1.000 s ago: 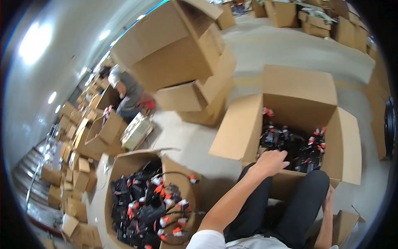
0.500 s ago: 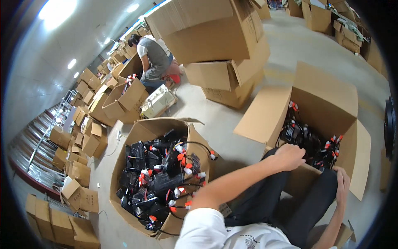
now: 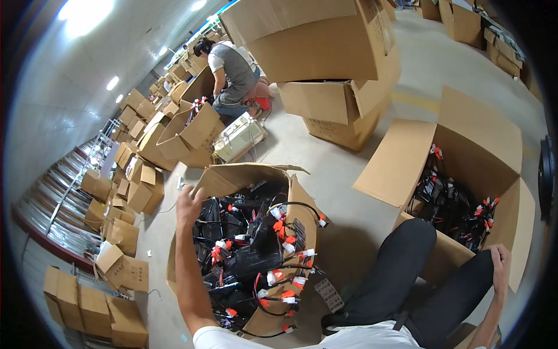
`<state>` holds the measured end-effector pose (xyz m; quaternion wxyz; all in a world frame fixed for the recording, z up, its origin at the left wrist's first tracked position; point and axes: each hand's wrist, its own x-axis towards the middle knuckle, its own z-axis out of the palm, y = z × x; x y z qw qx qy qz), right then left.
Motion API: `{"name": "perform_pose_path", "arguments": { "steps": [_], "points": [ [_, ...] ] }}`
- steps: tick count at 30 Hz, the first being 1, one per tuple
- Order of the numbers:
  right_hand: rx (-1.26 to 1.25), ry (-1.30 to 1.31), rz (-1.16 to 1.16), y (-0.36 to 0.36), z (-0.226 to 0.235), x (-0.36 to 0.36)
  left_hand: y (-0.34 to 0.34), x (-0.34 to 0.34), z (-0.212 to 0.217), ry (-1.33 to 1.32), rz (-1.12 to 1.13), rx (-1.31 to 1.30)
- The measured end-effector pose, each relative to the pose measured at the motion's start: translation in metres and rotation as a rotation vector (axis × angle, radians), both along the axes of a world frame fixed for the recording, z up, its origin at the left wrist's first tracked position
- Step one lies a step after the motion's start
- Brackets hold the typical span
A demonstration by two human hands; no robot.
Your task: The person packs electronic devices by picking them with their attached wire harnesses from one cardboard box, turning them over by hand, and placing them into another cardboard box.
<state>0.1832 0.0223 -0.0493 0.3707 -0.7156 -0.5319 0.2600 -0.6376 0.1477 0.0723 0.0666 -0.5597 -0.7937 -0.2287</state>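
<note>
My left hand [image 3: 189, 205] is raised at the left rim of an open carton [image 3: 302, 200], fingers bent and apart with nothing seen in them. Whether it touches the rim, I cannot tell. Inside that carton lie black boxy units [image 3: 253, 259] with cables ending in red and white connectors [image 3: 285, 232]. My right hand [image 3: 500, 263] rests against my right knee, fingers over the dark trouser leg and holding nothing visible. Beyond my knees stands another open carton [image 3: 485, 160], holding similar black parts [image 3: 444, 200] with red and white connectors.
Big stacked cartons [image 3: 343, 107] stand ahead. Farther off at the left, a person [image 3: 235, 75] bends over a carton [image 3: 189, 136], beside a pale box-shaped device [image 3: 239, 138]. Several cartons [image 3: 96, 308] line the left side. A printed label sheet [image 3: 329, 295] lies near my leg.
My left hand has swung from above the right carton, across to the left carton's far-left rim. My right hand stays at my knee. The view has shifted slightly.
</note>
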Motion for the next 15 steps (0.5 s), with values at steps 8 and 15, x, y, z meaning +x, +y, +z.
{"name": "perform_pose_path", "arguments": {
  "steps": [8, 15],
  "points": [
    [-0.01, -0.068, 0.013, 0.017, -0.005, -0.014, 0.0, -0.078, -0.079, 0.123, 0.415, -0.142],
    [-0.005, -0.108, 0.02, 0.024, -0.003, -0.027, -0.02, -0.122, -0.089, -0.134, 0.273, -0.071]
  ]
}}
